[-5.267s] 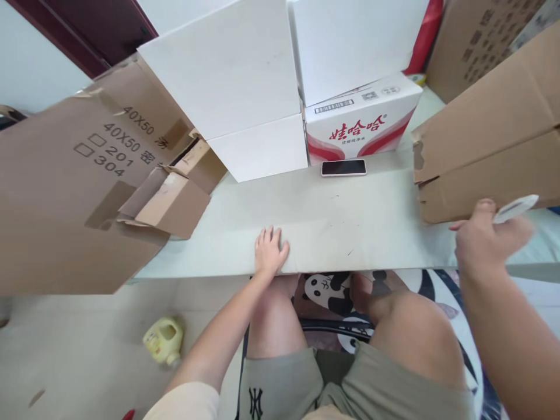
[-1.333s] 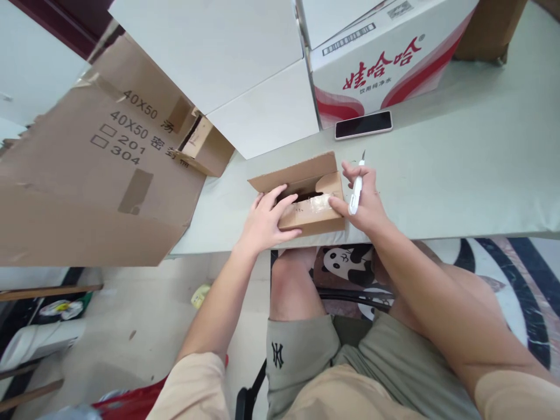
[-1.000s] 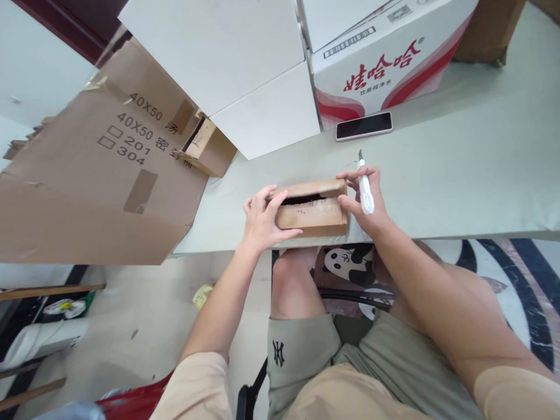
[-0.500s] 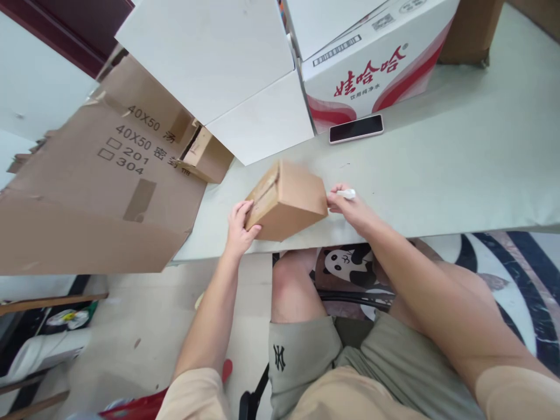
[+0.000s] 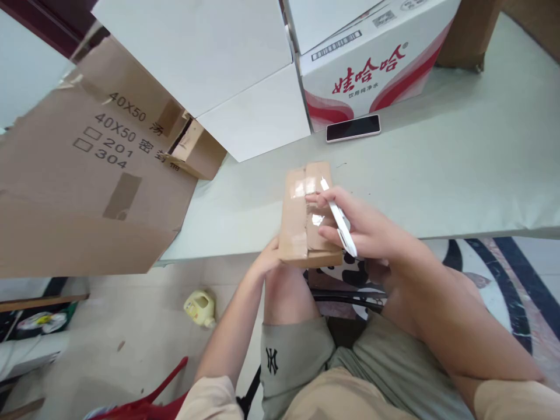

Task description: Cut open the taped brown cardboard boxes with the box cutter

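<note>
**Small cardboard box (image 5: pixel 294 224) taped shut at the bench (image 5: pixel 437 169) edge**

Its top flaps are closed under clear tape (image 5: pixel 301 189), apparently uncut, though glare blurs the seam. The left hand (image 5: pixel 268 262) clasps the near end, which overhangs the edge; the right hand (image 5: pixel 371 230) is closed on a white craft knife (image 5: pixel 339 221), fingertips (image 5: pixel 311 198) resting on the tape. A phone (image 5: pixel 353 128) lies farther back.

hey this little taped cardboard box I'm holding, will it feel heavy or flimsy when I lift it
Probably light: the left hand alone props the small cardboard box at its near end, while the right hand, holding a white cutter, only touches its top. Likely stiff: its faces look flat. The glossy tape may feel slippery.
</note>
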A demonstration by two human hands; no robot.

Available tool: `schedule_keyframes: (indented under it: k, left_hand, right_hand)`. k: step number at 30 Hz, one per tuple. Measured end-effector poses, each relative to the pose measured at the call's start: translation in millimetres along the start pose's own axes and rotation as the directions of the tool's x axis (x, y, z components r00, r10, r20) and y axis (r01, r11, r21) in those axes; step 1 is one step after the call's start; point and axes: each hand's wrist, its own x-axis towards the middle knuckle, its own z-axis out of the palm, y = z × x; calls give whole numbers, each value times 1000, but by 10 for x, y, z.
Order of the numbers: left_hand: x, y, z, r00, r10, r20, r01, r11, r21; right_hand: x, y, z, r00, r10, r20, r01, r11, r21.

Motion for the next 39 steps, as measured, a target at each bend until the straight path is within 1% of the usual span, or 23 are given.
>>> schedule_keyframes:
  k: [1,2,3,4,5,6,7,9,10,11,12,13,15,17,20,23,25,28,32,35,39]
  left_hand:
    - [6,14,-26,998,-37,44,36,999,26]
    - [22,41,-62,997,-65,31,64,997,54]
    - [52,81,-102,997,-68,-39,71,993,89]
    - [98,136,-140,988,-30,-153,51,989,136]
    - [160,202,-170,965,33,-261,18,981,191]
    - [236,275,-189,944,112,-310,-32,968,250]
    - [323,347,-192,932,190,-310,-94,949,300]
    - [504,463,-146,923,293,-250,-194,915,354]
    - [583,495,-98,929,309,-202,-224,907,356]
    - [644,507,-36,941,297,-159,-235,917,321]
    - [684,501,37,956,256,-143,-218,948,233]
    - [701,478,114,966,213,-147,-193,972,135]
    - [674,410,267,966,181,-187,-180,983,24]
    - [605,346,388,951,191,-242,-203,979,-22]
    - [527,309,488,935,201,-291,-232,970,-73]
    - [517,330,511,937,193,-290,-226,970,-84]
    - [524,351,509,937,191,-292,-225,970,-90]
    - [527,364,506,936,186,-298,-228,967,-113]
    - [535,334,513,935,194,-297,-234,967,-103]
    - [549,306,510,935,195,-297,-229,970,-84]
    - [544,323,469,947,168,-275,-194,978,-73]
  right_hand:
    - [-4,40,-17,999,54,-1,-54,998,-24]
    - [-4,81,-25,996,94,-9,-94,994,-52]
    - [-1,119,-25,993,118,-18,-119,990,-74]
    - [5,149,-18,991,129,-27,-130,988,-81]
    - [13,169,-6,991,127,-40,-130,989,-70]
    - [23,180,10,991,120,-61,-123,991,-48]
    - [33,181,27,989,113,-92,-116,993,-23]
    - [49,159,56,976,116,-185,-116,993,9]
    - [53,140,64,964,128,-233,-127,992,19]
    - [54,118,65,950,144,-279,-142,990,26]
    - [50,96,60,935,159,-317,-157,987,32]
    - [42,75,48,924,167,-344,-164,986,39]
    - [18,44,15,915,169,-365,-159,986,56]
    - [-7,31,-11,920,171,-353,-163,985,52]
    - [-21,34,-9,929,196,-313,-191,980,48]
    - [-4,23,19,922,232,-310,-215,973,89]
    - [12,-2,25,914,240,-326,-231,971,65]
    - [27,-39,11,913,218,-344,-233,972,-2]
    - [20,-29,-9,909,185,-373,-212,977,-31]
    - [3,6,-40,914,142,-380,-171,984,-44]
    - [-16,38,-118,948,24,-316,-51,996,-78]
